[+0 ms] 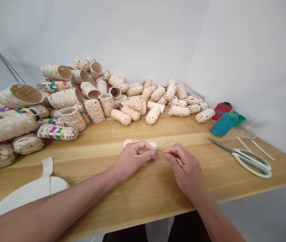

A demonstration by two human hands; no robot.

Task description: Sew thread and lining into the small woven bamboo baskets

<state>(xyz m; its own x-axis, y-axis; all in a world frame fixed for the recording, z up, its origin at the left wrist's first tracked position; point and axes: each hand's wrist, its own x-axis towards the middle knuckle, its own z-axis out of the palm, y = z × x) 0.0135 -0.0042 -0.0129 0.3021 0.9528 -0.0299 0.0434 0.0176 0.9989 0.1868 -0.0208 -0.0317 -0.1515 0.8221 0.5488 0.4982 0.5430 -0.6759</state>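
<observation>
My left hand (139, 156) is closed around a small woven basket (129, 142), most of it hidden behind the fingers. A strip of white material (153, 144) shows just beyond its fingertips, with a tiny blue spot by the thumb. To the right, my right hand (183, 164) pinches a fine thread (168, 139) between thumb and forefinger. The thread loops above that hand and runs toward the left fingertips; whether a needle is on it I cannot tell. Both hands are just above the wooden table (148, 198), a small gap apart.
Woven baskets (66, 97) are heaped along the wall at left and centre. Scissors (245, 158) lie partly open at right, near a teal thread cone (224, 124), a red cone (222, 110) and thin wooden strips (262, 149). A roll of white ribbon (32, 195) lies by my left forearm.
</observation>
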